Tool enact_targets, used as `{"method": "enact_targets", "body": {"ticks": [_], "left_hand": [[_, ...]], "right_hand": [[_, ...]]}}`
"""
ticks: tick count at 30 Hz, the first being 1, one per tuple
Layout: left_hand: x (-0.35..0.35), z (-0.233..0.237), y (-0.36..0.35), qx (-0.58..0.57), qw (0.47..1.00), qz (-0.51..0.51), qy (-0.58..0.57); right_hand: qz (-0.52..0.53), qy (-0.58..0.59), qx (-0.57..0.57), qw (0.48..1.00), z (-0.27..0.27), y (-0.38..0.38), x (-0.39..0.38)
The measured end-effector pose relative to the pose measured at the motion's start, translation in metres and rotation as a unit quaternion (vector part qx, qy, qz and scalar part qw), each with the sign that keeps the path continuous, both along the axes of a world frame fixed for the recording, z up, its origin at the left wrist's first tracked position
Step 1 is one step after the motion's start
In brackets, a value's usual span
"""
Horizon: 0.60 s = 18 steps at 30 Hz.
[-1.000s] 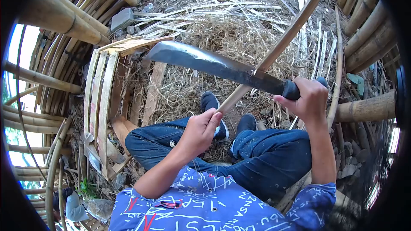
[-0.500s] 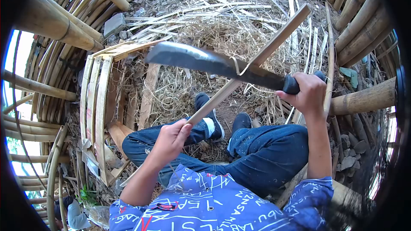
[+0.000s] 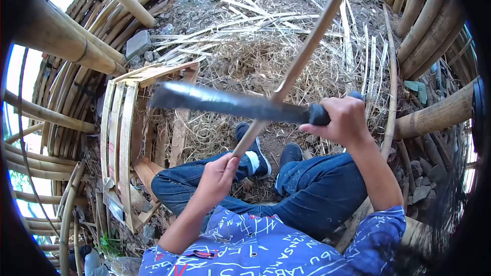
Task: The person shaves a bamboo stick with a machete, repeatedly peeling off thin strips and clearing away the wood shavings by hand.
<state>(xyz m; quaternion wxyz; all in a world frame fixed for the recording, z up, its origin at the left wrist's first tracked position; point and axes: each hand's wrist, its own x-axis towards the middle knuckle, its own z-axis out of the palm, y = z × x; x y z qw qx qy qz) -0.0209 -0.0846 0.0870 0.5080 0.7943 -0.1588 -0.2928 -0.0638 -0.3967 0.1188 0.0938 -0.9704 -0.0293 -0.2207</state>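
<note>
My left hand (image 3: 217, 176) grips the near end of a long bamboo strip (image 3: 302, 56) that rises away toward the upper right. My right hand (image 3: 342, 120) holds the dark handle of a big machete (image 3: 230, 103). Its blurred blade points left and crosses the strip at about mid-length, touching it. My knees in blue jeans (image 3: 317, 189) and two dark shoes (image 3: 255, 148) sit below the blade.
Bamboo shavings and split strips (image 3: 255, 51) cover the ground ahead. A frame of bamboo slats (image 3: 120, 138) lies at the left. Thick bamboo poles (image 3: 434, 25) ring the spot on both sides. A grey stone (image 3: 138, 43) rests at the upper left.
The bamboo strip has swung steeper and been drawn toward me. The machete has dropped lower and moved left, its blade now blurred. My left hand stays on the strip's near end.
</note>
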Motion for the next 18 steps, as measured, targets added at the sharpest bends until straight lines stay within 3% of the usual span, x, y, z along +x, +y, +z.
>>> {"method": "enact_targets", "body": {"ticks": [2,4,5,9,18], "left_hand": [[-0.001,0.002,-0.002,0.012,1.0,-0.016,-0.016],[-0.001,-0.004,0.007,0.025,0.999,0.003,-0.039],[0.0,0.001,0.012,0.031,0.999,-0.008,-0.006],[0.01,0.012,0.017,0.059,0.996,-0.053,-0.036],[0.012,0.0,0.038,0.037,0.997,-0.06,0.033]], "right_hand": [[0.035,-0.019,-0.028,0.999,0.001,0.001,0.002],[-0.082,-0.002,0.035,0.996,0.001,-0.016,0.0],[-0.088,-0.011,0.02,0.996,-0.002,-0.025,-0.005],[-0.072,-0.034,-0.045,0.996,-0.001,-0.031,-0.013],[-0.039,-0.031,-0.012,0.999,-0.002,-0.035,-0.018]]}}
